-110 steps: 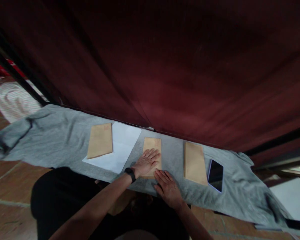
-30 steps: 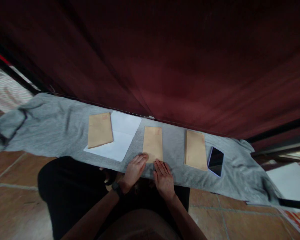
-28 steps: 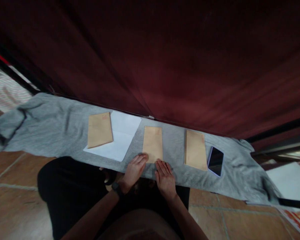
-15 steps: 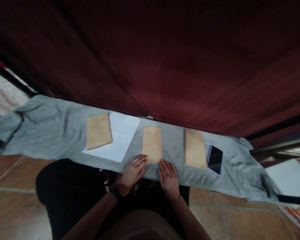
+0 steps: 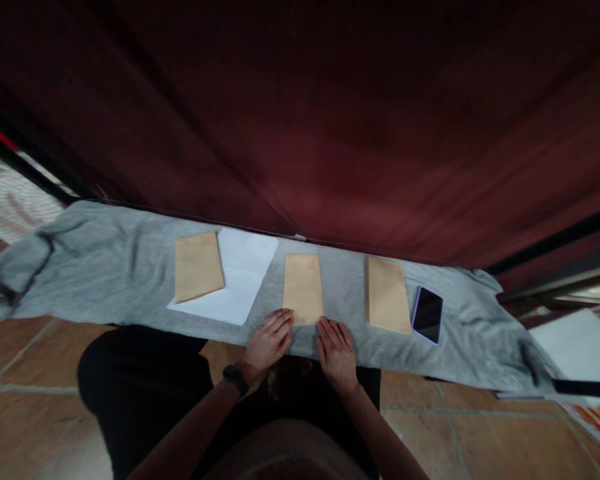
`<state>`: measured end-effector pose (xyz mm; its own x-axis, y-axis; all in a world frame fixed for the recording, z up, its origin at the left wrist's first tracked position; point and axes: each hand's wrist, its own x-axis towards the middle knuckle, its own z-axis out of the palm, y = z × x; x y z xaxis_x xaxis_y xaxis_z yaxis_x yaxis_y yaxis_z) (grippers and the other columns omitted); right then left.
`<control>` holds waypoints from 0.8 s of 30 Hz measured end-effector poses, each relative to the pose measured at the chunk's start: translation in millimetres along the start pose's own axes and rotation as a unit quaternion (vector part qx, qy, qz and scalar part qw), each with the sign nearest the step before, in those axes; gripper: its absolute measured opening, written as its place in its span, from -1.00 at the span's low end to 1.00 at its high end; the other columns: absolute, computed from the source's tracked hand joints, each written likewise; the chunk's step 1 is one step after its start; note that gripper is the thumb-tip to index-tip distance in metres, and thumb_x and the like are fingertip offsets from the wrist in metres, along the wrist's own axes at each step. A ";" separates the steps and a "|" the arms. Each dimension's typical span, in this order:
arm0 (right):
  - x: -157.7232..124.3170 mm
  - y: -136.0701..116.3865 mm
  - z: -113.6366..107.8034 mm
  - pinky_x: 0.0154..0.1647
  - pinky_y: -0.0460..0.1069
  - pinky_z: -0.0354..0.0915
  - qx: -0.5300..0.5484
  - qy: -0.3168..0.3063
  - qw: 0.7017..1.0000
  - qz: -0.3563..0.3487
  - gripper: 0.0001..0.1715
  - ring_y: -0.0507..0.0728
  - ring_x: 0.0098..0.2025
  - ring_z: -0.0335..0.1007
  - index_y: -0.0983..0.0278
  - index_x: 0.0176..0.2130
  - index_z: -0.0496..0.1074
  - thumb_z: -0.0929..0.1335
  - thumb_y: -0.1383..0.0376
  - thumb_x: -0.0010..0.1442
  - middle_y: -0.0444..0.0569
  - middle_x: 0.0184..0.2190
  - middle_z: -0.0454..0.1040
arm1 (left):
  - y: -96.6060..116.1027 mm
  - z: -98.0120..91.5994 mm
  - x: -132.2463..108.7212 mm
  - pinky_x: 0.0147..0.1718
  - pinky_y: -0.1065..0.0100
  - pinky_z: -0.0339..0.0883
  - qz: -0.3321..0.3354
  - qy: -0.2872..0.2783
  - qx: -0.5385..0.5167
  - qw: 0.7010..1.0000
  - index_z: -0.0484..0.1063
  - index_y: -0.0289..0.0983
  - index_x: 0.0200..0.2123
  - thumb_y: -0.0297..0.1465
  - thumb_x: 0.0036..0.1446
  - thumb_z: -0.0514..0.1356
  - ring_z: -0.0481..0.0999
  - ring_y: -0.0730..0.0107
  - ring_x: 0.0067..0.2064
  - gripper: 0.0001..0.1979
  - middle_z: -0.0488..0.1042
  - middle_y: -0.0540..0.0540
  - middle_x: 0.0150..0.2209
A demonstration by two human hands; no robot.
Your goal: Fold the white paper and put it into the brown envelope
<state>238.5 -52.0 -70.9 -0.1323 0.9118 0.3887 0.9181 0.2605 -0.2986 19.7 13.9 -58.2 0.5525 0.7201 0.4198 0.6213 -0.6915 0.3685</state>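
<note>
A brown paper envelope (image 5: 303,287) with a small reddish print at its upper right lies flat on the grey cloth in front of me. At its lower left corner rest the fingertips of my left hand (image 5: 270,340), which lies flat and wears a dark wristband. My right hand (image 5: 337,352) lies flat at the lower right corner, fingers stretched forward and fingertips touching the edge. Neither hand grips anything that I can see.
To the left, a stack of brown envelopes (image 5: 199,268) partly covers creased white paper (image 5: 245,277). On the right lie another envelope stack (image 5: 388,295) and a phone (image 5: 427,315). Grey cloth (image 5: 115,267) covers the narrow surface. A dark red panel (image 5: 300,120) rises behind it.
Both hands stay at the envelope's lower corners. The camera view has shifted and tilted slightly; nothing on the cloth has visibly moved.
</note>
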 end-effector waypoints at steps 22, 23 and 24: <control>-0.1 -2.4 -1.1 0.36 0.18 0.08 0.008 0.004 1.000 0.007 -0.52 0.20 0.25 0.31 0.27 0.25 0.35 0.19 0.32 0.42 0.04 0.21 0.43 | -3.2 5.4 -2.5 0.24 0.10 0.31 -0.001 -0.001 0.020 1.000 0.49 -0.28 0.04 -0.49 0.30 0.06 0.40 0.19 0.24 -0.69 0.49 -0.18 0.15; 0.2 -3.4 -1.5 0.36 0.19 0.08 0.008 0.005 1.000 0.009 -0.52 0.21 0.26 0.31 0.27 0.25 0.35 0.19 0.32 0.42 0.04 0.21 0.43 | -2.5 4.5 -1.7 0.23 0.10 0.31 -0.002 0.000 0.018 1.000 0.49 -0.27 0.04 -0.48 0.30 0.06 0.40 0.19 0.24 -0.69 0.49 -0.18 0.15; 0.8 -4.9 -1.8 0.36 0.20 0.07 0.009 0.007 1.000 0.011 -0.52 0.21 0.26 0.30 0.28 0.26 0.34 0.19 0.32 0.42 0.05 0.21 0.43 | -1.5 4.0 -1.0 0.23 0.10 0.31 -0.003 -0.001 0.019 1.000 0.49 -0.27 0.04 -0.48 0.30 0.06 0.40 0.19 0.24 -0.69 0.49 -0.18 0.15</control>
<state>234.7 -53.2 -67.5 -0.1072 0.9130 0.3937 0.9142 0.2462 -0.3220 20.4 14.5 -62.4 0.5501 0.7244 0.4155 0.6451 -0.6846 0.3394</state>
